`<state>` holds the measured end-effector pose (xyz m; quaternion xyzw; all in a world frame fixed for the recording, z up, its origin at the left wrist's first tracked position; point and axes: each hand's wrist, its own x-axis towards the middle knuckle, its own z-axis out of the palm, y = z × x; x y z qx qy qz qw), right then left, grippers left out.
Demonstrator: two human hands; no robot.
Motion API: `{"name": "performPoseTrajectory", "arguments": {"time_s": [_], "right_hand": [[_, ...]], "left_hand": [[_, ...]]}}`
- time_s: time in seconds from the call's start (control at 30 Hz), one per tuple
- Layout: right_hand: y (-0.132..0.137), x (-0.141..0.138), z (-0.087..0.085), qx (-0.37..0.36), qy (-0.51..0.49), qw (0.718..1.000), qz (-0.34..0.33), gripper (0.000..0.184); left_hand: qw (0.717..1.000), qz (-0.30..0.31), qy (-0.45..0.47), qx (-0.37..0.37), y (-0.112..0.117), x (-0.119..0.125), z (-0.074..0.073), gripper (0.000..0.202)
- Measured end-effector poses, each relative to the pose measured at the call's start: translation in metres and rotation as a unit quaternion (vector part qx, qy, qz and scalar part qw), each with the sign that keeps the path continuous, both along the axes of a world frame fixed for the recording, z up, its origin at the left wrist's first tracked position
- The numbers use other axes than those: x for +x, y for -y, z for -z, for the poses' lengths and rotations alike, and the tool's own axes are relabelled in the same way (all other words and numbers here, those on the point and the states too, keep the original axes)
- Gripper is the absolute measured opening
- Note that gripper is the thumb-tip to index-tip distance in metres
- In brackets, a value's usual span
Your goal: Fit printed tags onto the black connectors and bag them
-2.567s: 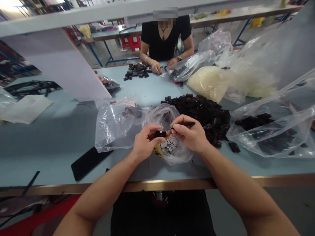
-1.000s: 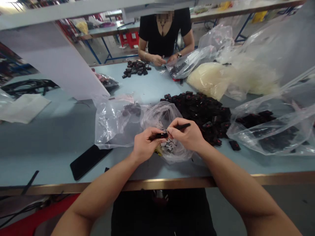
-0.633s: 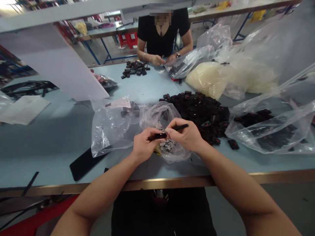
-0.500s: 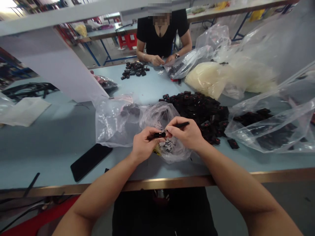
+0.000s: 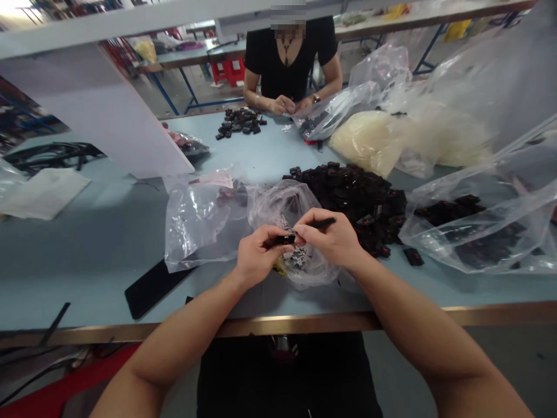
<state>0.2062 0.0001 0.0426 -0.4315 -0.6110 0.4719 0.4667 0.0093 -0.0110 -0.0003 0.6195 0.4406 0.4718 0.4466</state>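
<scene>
versus 2.6 s ago, the right hand (image 5: 328, 238) is sitting a bit further left, nearer the left hand (image 5: 255, 255), and the black block (image 5: 285, 239) is showing less white along its top edge; versus 0.5 s ago, hands are barely moving. reading: fine work at the block's top edge is still going on, not finished. the clear sheet bag (image 5: 191, 232) is also shifting, now overlapping the dark flat slab (image 5: 152, 290). left hand is pinching the block between thumb and fingers, block's right end sticking out toward the other hand. right hand is gripping a black pen-like tool (image 5: 322, 223), back end pointing up-right; tip is too small to make out, can't tell if it's touching. block is hanging over the bag (image 5: 319, 273) of white pieces (image 5: 298, 258), just left of the right fingertips. black pile (image 5: 357, 191) is lying beyond the right hand.
</scene>
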Motion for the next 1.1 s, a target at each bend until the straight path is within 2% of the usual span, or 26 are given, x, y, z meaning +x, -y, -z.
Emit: {"name": "performPoseTrajectory", "arguments": {"time_s": [0.3,0.8,0.97,1.1], "right_hand": [[0.001,-0.0005,0.0037,-0.001,0.023,1.0,-0.002,0.018],[0.0021,-0.0021,0.0057,0.024,0.041,0.999,0.011,0.014],[0.001,-0.0003,0.0022,0.007,-0.003,1.0,-0.002,0.015],[0.0012,0.0017,0.0003,0.014,-0.01,1.0,0.013,0.015]], "left_hand": [[1.0,-0.008,-0.02,-0.011,0.0015,-0.0002,0.0002,0.024],[0.991,-0.029,-0.121,0.044,0.0045,-0.0027,-0.005,0.019],[0.997,-0.022,-0.076,0.026,0.0032,-0.0025,-0.0053,0.023],[0.999,-0.016,-0.037,0.011,0.002,-0.0019,-0.0049,0.027]]}}
